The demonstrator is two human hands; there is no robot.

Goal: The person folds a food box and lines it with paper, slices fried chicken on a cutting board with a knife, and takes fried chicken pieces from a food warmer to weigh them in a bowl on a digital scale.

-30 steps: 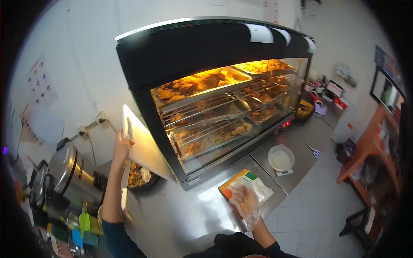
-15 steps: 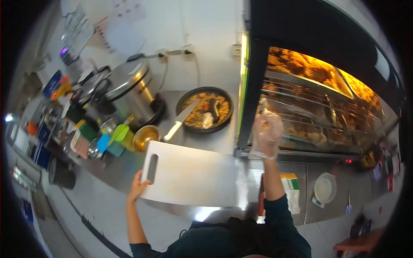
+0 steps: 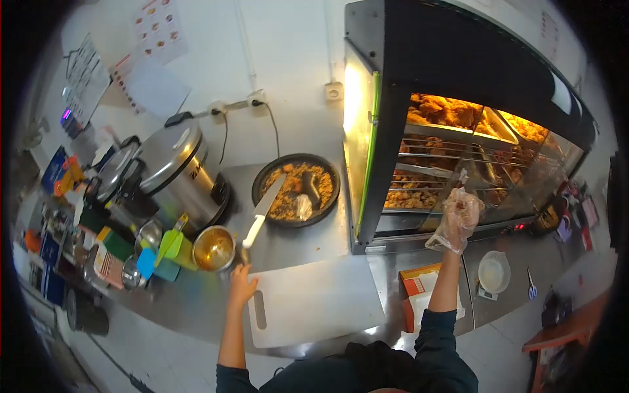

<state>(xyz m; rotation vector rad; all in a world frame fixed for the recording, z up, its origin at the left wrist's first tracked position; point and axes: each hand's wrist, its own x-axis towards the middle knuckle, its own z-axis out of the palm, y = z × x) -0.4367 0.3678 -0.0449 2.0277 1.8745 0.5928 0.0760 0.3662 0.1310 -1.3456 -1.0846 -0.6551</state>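
Note:
My bare left hand is at the left corner of a white chopping board, thumb apart from the fingers. Its fingertips are just below the white handle of a knife; a small brownish thing by them is unclear. The blade lies over the rim of a round black pan holding browned crumbs, a dark-handled tool and a pale lump. My right hand, in a clear plastic glove, is closed at the sliding glass door of a lit food warmer. Fried pieces show on its racks.
Left of the pan stand a metal bowl, green and blue plastic scoops and a large steel cooker. A red and white box, a clear tub on a small scale and scissors lie to the right.
My right hand has moved right along the warmer front, and the glass seems to have slid with it. My left hand has left the board's handle end and moved up toward the knife. The view has shifted.

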